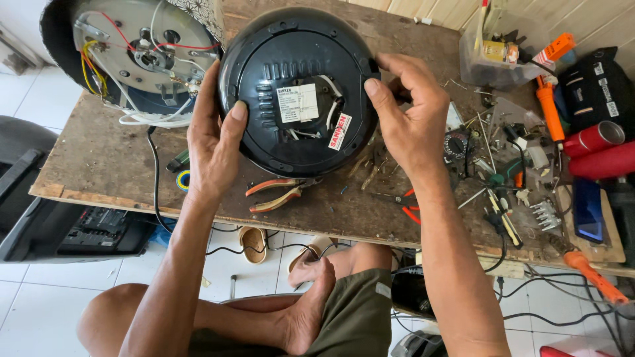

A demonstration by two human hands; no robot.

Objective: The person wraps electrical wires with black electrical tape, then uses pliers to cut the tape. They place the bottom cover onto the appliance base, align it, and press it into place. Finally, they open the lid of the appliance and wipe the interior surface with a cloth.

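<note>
The left hand (213, 142) is pressing its thumb flat on the left rim of the round black base cover (299, 89), with the other fingers curling behind the edge, so it is gripping the cover from that side; the right hand (411, 112) is clamping the cover's right rim, thumb lying on the face and fingers bending round the back; both hands are holding the cover tilted up towards the camera over the worn wooden workbench (106, 158). White labels and short white wires are showing near the cover's middle. Up and to the left of the cover, an opened appliance body (135, 49) is lying with its metal underside, red and yellow wires and a white cord exposed; just below the cover, orange-handled pliers (278, 193) are resting on the bench; to the right of the cover, a small multimeter (456, 144) is sitting among scattered screwdrivers and metal bits; farther right of the cover, an orange soldering tool (549, 109) and two red cylinders (598, 149) are lying; above and right of the cover, a clear plastic tub (496, 56) is holding small parts.
</note>
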